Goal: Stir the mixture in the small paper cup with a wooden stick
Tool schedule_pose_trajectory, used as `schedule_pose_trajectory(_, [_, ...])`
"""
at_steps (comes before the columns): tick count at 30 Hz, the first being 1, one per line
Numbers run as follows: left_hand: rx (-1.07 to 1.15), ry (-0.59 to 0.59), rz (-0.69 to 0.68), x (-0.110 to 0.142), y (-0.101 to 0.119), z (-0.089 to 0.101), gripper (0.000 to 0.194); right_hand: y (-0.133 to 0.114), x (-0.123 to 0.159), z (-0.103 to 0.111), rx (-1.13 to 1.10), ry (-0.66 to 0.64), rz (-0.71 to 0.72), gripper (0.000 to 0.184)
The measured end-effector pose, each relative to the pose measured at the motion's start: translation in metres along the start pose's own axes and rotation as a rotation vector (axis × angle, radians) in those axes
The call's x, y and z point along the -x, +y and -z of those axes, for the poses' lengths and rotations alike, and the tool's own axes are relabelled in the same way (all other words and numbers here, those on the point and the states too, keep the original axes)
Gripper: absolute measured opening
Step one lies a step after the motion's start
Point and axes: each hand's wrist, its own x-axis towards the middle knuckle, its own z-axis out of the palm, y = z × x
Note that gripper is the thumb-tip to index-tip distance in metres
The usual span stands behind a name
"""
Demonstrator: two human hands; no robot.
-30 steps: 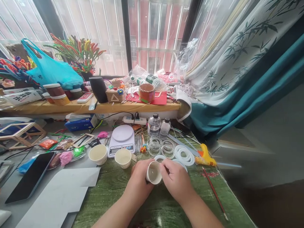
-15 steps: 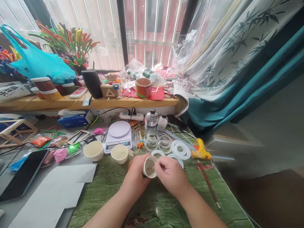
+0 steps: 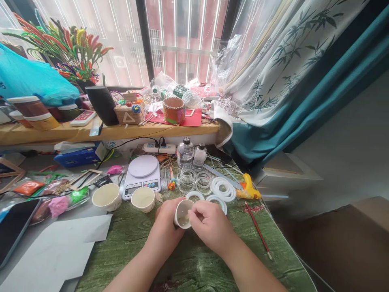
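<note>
My left hand [image 3: 166, 221] is wrapped round a small white paper cup [image 3: 179, 224], tilted so its mouth faces me. A little clear or pale content shows at the bottom of the cup. My right hand [image 3: 209, 223] is pinched closed at the cup's right rim; what its fingers hold, if anything, is hidden. Two more paper cups stand to the left, one close by [image 3: 143, 199] and a wider one [image 3: 106, 197] beyond it. Just behind my hands lie white ring moulds [image 3: 224, 189] and clear rings [image 3: 186, 180].
A kitchen scale [image 3: 142, 172] stands behind the cups. Two bottles [image 3: 185, 151] with black caps are at the back. To the right lie a yellow glue gun [image 3: 249, 188] and a red pencil [image 3: 258, 230]. White card sheets [image 3: 57, 251] and a phone [image 3: 16, 227] lie left.
The head view has turned slightly right, so everything sits further left in the picture. Both hands stay at the cup, with the right fingers still pinched at its rim.
</note>
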Motion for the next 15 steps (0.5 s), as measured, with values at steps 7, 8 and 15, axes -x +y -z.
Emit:
schedule_pose_trajectory(7, [0.013,0.011,-0.001,-0.0005,-0.0003,0.0003,0.046,-0.0018,0.0,-0.0014,-0.032,-0.025,-0.035,0.032])
schedule_pose_trajectory(8, [0.016,0.012,0.001,-0.0006,-0.0001,0.0003,0.046,-0.002,-0.0001,-0.0017,-0.031,-0.012,-0.042,0.031])
schedule_pose_trajectory(15, [0.02,-0.01,0.024,-0.0001,0.0022,0.0008,0.044,-0.0006,-0.0012,-0.003,-0.074,-0.03,-0.07,0.03])
